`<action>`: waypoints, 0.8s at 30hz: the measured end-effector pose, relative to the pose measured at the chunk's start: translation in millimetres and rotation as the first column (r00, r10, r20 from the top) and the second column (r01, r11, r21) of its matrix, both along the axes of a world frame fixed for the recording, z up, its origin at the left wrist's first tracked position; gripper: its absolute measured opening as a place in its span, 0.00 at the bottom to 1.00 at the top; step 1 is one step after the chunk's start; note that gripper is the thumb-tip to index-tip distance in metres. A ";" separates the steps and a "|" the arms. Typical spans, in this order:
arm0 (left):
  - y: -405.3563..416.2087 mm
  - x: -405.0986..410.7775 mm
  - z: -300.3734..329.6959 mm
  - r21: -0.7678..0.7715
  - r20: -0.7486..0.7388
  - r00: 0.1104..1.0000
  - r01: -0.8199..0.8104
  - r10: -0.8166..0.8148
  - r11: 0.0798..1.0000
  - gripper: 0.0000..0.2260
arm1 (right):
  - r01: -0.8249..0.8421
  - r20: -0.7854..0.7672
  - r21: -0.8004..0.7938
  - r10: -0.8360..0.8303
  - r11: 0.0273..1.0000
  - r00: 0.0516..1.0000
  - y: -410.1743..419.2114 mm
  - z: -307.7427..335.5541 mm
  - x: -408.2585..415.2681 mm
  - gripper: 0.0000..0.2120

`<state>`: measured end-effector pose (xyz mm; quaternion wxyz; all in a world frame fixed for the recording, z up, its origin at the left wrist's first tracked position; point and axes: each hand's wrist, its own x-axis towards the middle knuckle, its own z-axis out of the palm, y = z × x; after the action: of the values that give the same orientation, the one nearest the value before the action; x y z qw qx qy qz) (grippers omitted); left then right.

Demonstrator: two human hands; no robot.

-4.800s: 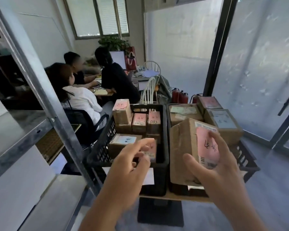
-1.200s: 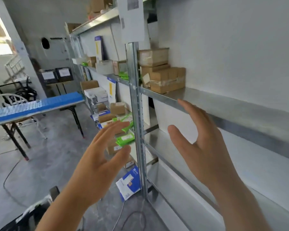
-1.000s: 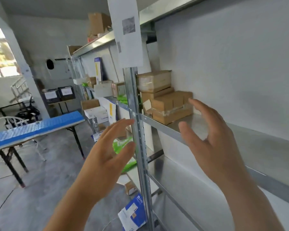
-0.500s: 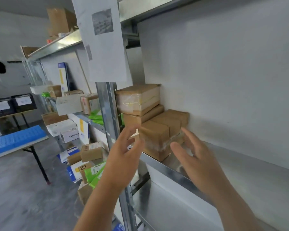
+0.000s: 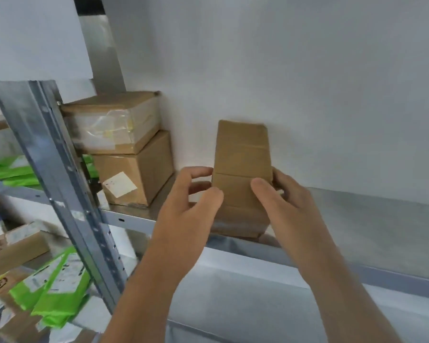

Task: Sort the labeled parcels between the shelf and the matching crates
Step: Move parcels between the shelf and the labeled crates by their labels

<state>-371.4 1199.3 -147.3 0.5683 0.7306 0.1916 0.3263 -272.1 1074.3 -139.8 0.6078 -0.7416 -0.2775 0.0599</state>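
Note:
A row of brown cardboard parcels [image 5: 242,154] runs from the metal shelf's [image 5: 372,214] front edge back to the white wall. My left hand [image 5: 191,209] grips the nearest parcel's left side, thumb on top. My right hand [image 5: 282,196] grips its right side, thumb across the top. No label shows on it. To the left stand two stacked parcels: a lower brown box [image 5: 136,177] with a white label, and a tape-wrapped box [image 5: 114,122] on top.
A grey steel upright [image 5: 57,184] stands at the left of the shelf bay. Beyond it lie green mailer bags [image 5: 52,285] and more cardboard boxes [image 5: 15,246] on lower levels. A second metal shelf [image 5: 245,305] lies below my arms.
I turned from the crates to the shelf and moved close. Both hands, open and apart earlier, have closed on the sides of the nearest parcel in the row.

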 end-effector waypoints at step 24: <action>-513.4 110.1 6.2 0.242 0.182 0.347 0.891 -0.920 0.384 0.29 | 0.420 0.150 0.410 -0.514 0.810 0.844 -550.9 -18.3 -19.6 0.31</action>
<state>-261.3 685.8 -141.1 0.6369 0.6857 -0.3456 0.0687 -291.7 523.4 -158.1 0.6886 -0.6638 -0.1663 -0.2398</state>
